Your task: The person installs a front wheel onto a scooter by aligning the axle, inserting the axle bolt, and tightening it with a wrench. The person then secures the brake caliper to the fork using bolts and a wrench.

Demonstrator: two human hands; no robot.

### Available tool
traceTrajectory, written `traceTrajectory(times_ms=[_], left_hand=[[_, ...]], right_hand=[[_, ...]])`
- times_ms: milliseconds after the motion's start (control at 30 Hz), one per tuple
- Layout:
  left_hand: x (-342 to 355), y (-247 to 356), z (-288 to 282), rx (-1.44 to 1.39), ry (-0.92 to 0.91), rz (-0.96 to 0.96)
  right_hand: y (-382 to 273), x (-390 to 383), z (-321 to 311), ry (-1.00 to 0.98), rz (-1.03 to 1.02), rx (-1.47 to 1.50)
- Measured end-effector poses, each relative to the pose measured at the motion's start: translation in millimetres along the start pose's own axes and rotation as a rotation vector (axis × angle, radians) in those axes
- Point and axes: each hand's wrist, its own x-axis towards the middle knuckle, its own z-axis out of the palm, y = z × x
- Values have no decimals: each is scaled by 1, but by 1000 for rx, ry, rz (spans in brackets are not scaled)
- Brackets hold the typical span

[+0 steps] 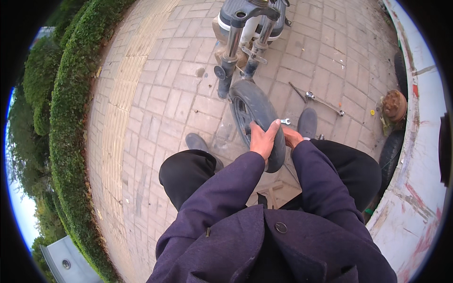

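I crouch with a small black wheel [244, 101] upright between my legs, below the detached-looking lower ends of a scooter's front fork [231, 52]. My left hand [262, 139] grips the tyre and rim, thumb raised along the tread and fingers inside the wheel. My right hand [290, 137] is closed at the tyre's right side, its fingers partly hidden behind it. A small open-ended spanner [285, 121] shows just beside my left thumb; I cannot tell whether it is held. A long steel wrench [325, 104] and a dark bar [297, 92] lie on the paving to the right.
A white battered panel [417, 165] borders the right, with spare tyres [391, 155] and a rusty drum [392, 105] beside it. A hedge [66, 118] runs along the left of the brick paving [155, 104]. A dark case [226, 12] with white trim sits behind the fork.
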Motion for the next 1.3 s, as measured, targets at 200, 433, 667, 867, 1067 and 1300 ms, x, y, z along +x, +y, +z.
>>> traceTrajectory(times_ms=[200,433,667,867,1067,1300], left_hand=[[9,-9,21,-47,5,18],[34,12,13,-265,-31,-52],[62,35,-6,-179,39,105],[76,47,-34,-135,9,140],[82,41,-30,-141,-16,169],[81,55,-21,-128,-43,102]], right_hand=[[-5,12,-42,-1,157,-58],[-19,35,-56,3,157,-13],[-25,90,-20,-36,-9,114],[-18,129,3,119,-131,205],[0,145,5,181,-242,425],[2,150,-2,268,-300,331]])
